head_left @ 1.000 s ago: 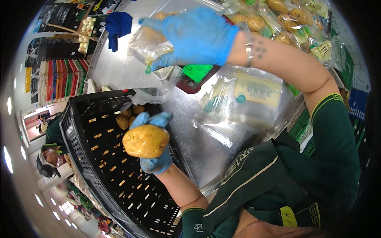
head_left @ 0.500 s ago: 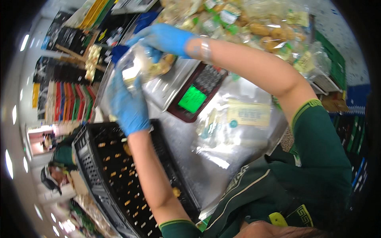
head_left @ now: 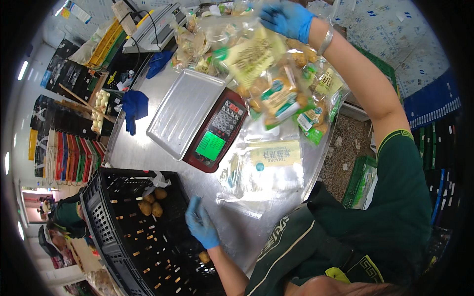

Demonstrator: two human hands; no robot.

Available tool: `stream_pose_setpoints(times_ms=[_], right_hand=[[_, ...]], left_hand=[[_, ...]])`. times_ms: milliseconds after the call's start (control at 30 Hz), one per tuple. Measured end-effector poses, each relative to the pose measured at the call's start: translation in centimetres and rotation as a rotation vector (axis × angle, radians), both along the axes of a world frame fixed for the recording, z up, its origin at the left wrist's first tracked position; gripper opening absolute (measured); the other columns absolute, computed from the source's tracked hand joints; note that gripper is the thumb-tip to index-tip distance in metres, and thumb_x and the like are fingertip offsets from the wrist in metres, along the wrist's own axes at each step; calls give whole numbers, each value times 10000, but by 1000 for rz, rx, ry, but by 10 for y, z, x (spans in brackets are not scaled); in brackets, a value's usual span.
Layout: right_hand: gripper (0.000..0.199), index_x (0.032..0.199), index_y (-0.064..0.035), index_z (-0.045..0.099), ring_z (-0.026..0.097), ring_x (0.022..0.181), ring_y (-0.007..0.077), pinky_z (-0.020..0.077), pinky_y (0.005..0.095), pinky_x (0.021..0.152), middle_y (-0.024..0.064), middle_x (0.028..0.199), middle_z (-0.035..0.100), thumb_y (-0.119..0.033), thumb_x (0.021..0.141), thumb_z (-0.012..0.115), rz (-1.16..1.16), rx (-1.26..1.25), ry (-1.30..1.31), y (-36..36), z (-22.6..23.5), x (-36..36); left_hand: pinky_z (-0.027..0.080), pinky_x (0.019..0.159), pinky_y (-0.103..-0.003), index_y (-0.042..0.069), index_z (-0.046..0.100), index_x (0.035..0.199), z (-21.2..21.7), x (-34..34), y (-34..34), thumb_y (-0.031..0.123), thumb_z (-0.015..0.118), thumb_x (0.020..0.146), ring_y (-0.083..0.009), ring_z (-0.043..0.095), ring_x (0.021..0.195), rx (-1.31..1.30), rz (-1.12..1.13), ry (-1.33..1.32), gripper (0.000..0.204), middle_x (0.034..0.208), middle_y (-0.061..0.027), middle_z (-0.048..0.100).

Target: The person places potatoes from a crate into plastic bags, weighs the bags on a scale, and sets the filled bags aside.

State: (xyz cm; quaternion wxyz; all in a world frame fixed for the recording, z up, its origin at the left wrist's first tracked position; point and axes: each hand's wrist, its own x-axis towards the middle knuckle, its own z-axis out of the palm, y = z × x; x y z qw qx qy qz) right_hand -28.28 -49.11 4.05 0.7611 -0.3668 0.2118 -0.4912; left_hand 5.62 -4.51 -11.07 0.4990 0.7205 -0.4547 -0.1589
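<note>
My right hand [head_left: 289,20], in a blue glove, is at the far side of the table. It is closed at the top edge of a clear plastic bag of potatoes [head_left: 254,56] with a pale yellow label, which hangs over other bagged potatoes [head_left: 284,101]. My left hand [head_left: 201,224], also gloved in blue, is low beside the black crate [head_left: 180,197], open with its fingers loosely curled and nothing in it. In the crate lie a few loose potatoes [head_left: 153,203] and a single potato [head_left: 204,256] nearer to me.
A red scale [head_left: 215,130] with a bare metal pan [head_left: 185,111] and lit green screen stands mid-table. Flat clear bags [head_left: 271,167] lie to its right. Blue cloths [head_left: 134,108] sit at the far left edge. A co-worker [head_left: 64,222] is at the left.
The bag has left the scale pan and swung right with my right hand to the pile. My left hand has let go of it and come down toward the crate. The view has shifted.
</note>
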Motion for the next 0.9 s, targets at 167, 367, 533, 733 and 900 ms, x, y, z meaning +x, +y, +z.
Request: stream_pose_setpoints(times_ms=[167, 367, 533, 733, 900], right_hand=[[606, 1423, -115, 381, 593, 1131, 297, 454, 393, 1003, 187, 1195, 620, -411, 928, 568, -449, -378, 943, -3, -90, -114], [1006, 1528, -157, 155, 440, 1305, 343, 313, 476, 1095, 202, 1415, 447, -610, 784, 657, -574, -769, 1677, 79, -204, -119], [960, 1512, -138, 202, 377, 1341, 356, 230, 521, 1124, 192, 1461, 383, -568, 787, 660, -581, -825, 2071, 72, -229, -119], [542, 1286, -79, 529, 596, 1057, 344, 477, 440, 897, 216, 1143, 609, -375, 850, 654, -488, -793, 1622, 177, -171, -37], [179, 971, -89, 638, 605, 852, 323, 475, 427, 801, 133, 914, 618, -211, 841, 615, -149, -915, 1479, 342, -288, 33]], left_hand=[[462, 905, -315, -18, 607, 1182, -44, -9, 56, 77, 568, 915, -216, 611, 1015, 228, -45, 57, 286, 1125, -136, 651], [475, 896, -340, -7, 612, 1181, -52, -23, 60, 124, 558, 922, -247, 620, 1011, 229, -66, 75, 295, 1111, -143, 655], [479, 907, -350, 22, 615, 1185, -30, -39, 41, 134, 542, 935, -253, 623, 1038, 333, -213, -66, 283, 1100, -159, 653], [478, 920, -341, 35, 599, 1215, -57, -29, 87, 133, 545, 946, -247, 628, 1035, 364, -94, 69, 291, 1131, -145, 656], [474, 942, -358, 45, 604, 1210, -74, -22, 122, 146, 556, 940, -263, 626, 1045, 436, -26, 124, 292, 1139, -128, 655]])
